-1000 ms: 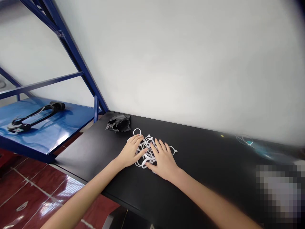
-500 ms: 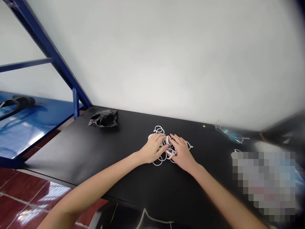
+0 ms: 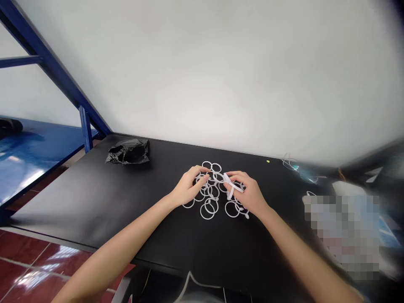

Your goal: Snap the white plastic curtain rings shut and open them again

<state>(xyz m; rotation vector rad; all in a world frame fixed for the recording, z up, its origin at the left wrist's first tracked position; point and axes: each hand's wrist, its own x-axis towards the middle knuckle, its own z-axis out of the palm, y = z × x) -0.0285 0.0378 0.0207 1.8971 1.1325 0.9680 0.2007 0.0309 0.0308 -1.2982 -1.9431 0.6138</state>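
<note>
Several white plastic rings lie spread on the black table in front of me. My left hand hovers over the left part of the spread with its fingers curled, fingertips pinched on a ring. My right hand is raised just above the right part of the spread. Its thumb and fingers are pinched on one white ring lifted off the table.
A crumpled black plastic bag lies at the table's back left. A blue metal rack with a blue shelf stands to the left. Clear glasses-like items and a blurred patch are at the right. A white wall rises behind.
The rings were bunched under both flat hands; now they are spread out. My right hand has lifted and pinched one ring. The view has turned right and down.
</note>
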